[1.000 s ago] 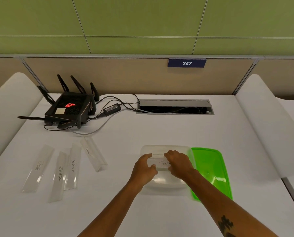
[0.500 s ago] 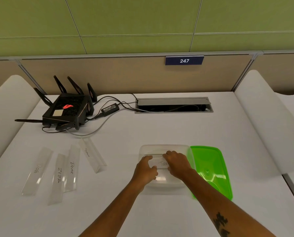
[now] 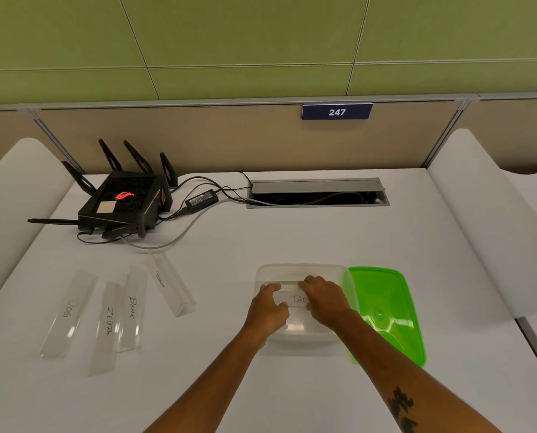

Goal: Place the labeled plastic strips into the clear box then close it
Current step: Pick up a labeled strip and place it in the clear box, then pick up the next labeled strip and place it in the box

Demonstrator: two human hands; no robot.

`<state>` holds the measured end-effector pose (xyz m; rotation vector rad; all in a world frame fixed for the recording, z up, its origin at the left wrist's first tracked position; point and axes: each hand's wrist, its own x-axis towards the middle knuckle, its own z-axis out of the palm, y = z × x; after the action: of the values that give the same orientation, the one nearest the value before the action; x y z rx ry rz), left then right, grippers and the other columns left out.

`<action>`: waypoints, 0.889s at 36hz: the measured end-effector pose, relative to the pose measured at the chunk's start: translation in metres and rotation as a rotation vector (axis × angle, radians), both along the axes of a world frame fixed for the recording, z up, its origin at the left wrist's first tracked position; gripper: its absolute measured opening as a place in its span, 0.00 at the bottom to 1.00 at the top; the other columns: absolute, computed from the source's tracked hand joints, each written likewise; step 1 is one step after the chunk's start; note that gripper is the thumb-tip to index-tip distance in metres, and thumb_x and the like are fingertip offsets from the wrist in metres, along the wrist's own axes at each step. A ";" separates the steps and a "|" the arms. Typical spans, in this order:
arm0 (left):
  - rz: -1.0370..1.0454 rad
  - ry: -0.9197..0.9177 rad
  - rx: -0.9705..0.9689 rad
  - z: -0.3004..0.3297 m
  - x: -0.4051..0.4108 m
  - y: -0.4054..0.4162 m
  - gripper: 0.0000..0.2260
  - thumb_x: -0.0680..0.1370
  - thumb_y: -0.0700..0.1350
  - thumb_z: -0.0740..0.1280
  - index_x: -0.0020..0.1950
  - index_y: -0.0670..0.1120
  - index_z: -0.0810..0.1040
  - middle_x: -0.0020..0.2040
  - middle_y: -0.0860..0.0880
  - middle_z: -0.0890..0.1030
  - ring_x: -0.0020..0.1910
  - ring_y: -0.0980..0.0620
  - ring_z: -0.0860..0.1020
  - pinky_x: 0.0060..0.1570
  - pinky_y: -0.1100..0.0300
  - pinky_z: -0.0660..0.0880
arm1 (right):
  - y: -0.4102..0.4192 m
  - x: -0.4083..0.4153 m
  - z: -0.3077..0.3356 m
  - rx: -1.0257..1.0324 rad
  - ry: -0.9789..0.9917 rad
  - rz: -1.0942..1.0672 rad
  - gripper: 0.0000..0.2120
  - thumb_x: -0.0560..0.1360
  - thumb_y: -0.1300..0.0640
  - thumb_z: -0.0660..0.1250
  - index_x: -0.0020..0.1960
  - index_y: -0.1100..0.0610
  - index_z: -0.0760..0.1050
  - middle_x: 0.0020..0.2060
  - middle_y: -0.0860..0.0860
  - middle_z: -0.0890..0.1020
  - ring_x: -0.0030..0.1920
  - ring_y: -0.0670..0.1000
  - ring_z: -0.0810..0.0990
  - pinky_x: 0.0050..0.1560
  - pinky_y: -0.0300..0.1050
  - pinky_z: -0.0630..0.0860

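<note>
The clear box (image 3: 301,268) sits open on the white table in front of me. Inside it my left hand (image 3: 268,307) and my right hand (image 3: 325,300) both grip a clear plastic strip marked TIGER (image 3: 293,299), one hand at each end. The green lid (image 3: 384,307) leans against the box's right side. Several other strips lie to the left: DOG (image 3: 68,310), ZEBRA (image 3: 106,326), BEAR (image 3: 131,307) and one with a small illegible label (image 3: 167,284).
A black router with antennas (image 3: 121,203), its power brick (image 3: 201,198) and cables sit at the back left. A cable hatch (image 3: 317,192) is sunk in the table behind the box. White dividers rise at both sides.
Both hands have stayed over the box with the TIGER strip, pressing it slightly lower into the box. The view shifted a little.
</note>
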<state>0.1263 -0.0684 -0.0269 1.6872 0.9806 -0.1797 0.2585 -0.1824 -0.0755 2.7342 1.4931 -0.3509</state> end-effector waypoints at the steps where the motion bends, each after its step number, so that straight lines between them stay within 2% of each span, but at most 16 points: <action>1: -0.001 -0.003 0.007 -0.001 0.000 0.000 0.24 0.81 0.40 0.67 0.75 0.53 0.67 0.68 0.46 0.77 0.58 0.46 0.82 0.31 0.72 0.76 | 0.000 0.000 0.000 0.001 0.003 -0.002 0.21 0.73 0.60 0.72 0.65 0.56 0.74 0.57 0.53 0.79 0.55 0.57 0.78 0.48 0.52 0.78; 4: -0.008 -0.017 0.038 -0.001 -0.002 0.001 0.24 0.80 0.41 0.67 0.75 0.53 0.68 0.69 0.47 0.76 0.60 0.47 0.81 0.48 0.61 0.83 | 0.000 -0.002 0.000 0.007 0.011 -0.010 0.23 0.73 0.60 0.72 0.67 0.56 0.73 0.59 0.53 0.78 0.56 0.56 0.78 0.49 0.52 0.78; 6: -0.019 -0.021 0.047 0.001 -0.003 0.001 0.24 0.80 0.41 0.67 0.75 0.53 0.68 0.70 0.48 0.75 0.62 0.47 0.80 0.58 0.54 0.82 | -0.001 -0.003 0.001 0.007 0.011 -0.016 0.23 0.73 0.59 0.72 0.67 0.56 0.73 0.59 0.53 0.78 0.57 0.56 0.77 0.49 0.51 0.77; 10: -0.042 -0.039 0.070 0.009 -0.006 0.004 0.24 0.80 0.41 0.66 0.76 0.51 0.68 0.73 0.50 0.72 0.65 0.46 0.77 0.62 0.54 0.80 | 0.002 -0.007 0.005 0.045 0.024 -0.059 0.25 0.73 0.53 0.74 0.68 0.55 0.74 0.60 0.52 0.79 0.58 0.56 0.78 0.51 0.51 0.78; 12: -0.022 -0.059 0.074 0.014 -0.008 0.007 0.23 0.81 0.43 0.66 0.77 0.52 0.68 0.75 0.49 0.71 0.68 0.46 0.76 0.65 0.55 0.77 | 0.005 -0.010 0.009 0.124 0.027 -0.121 0.23 0.74 0.48 0.73 0.66 0.55 0.76 0.58 0.51 0.81 0.57 0.55 0.79 0.49 0.51 0.79; 16: 0.052 -0.152 0.091 0.028 -0.014 0.024 0.22 0.82 0.43 0.66 0.76 0.52 0.71 0.74 0.50 0.74 0.69 0.48 0.75 0.64 0.58 0.75 | 0.021 -0.020 0.025 0.345 0.017 -0.233 0.15 0.75 0.48 0.71 0.57 0.55 0.82 0.50 0.49 0.84 0.52 0.53 0.81 0.44 0.50 0.81; 21: 0.112 -0.242 0.150 0.039 -0.033 0.066 0.18 0.81 0.43 0.68 0.72 0.50 0.75 0.68 0.53 0.79 0.66 0.51 0.78 0.63 0.58 0.76 | 0.051 -0.036 0.057 0.501 -0.034 -0.214 0.08 0.76 0.51 0.70 0.49 0.55 0.83 0.43 0.48 0.83 0.47 0.51 0.80 0.37 0.47 0.78; 25: 0.207 -0.277 0.167 0.038 -0.057 0.113 0.15 0.80 0.39 0.68 0.65 0.50 0.80 0.61 0.52 0.83 0.58 0.50 0.83 0.58 0.57 0.79 | 0.080 -0.055 0.075 0.561 -0.057 -0.139 0.08 0.77 0.53 0.70 0.51 0.56 0.83 0.45 0.49 0.83 0.48 0.50 0.79 0.39 0.41 0.75; 27: 0.248 -0.259 0.181 0.035 -0.071 0.138 0.15 0.79 0.38 0.68 0.64 0.49 0.81 0.59 0.50 0.84 0.57 0.48 0.84 0.57 0.55 0.80 | 0.096 -0.067 0.078 0.574 -0.035 -0.096 0.09 0.77 0.53 0.71 0.53 0.56 0.83 0.47 0.50 0.84 0.48 0.50 0.79 0.40 0.39 0.73; 32: 0.276 -0.154 0.257 0.027 -0.107 0.194 0.15 0.79 0.39 0.67 0.66 0.47 0.80 0.61 0.48 0.84 0.58 0.48 0.82 0.61 0.50 0.80 | 0.136 -0.099 0.073 0.552 0.030 -0.006 0.12 0.76 0.53 0.71 0.56 0.58 0.82 0.50 0.51 0.83 0.51 0.52 0.79 0.41 0.46 0.80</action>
<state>0.0198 0.1260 0.0002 1.7437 1.1432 0.2653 0.1592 -0.0463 -0.0030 3.1413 1.8198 0.0345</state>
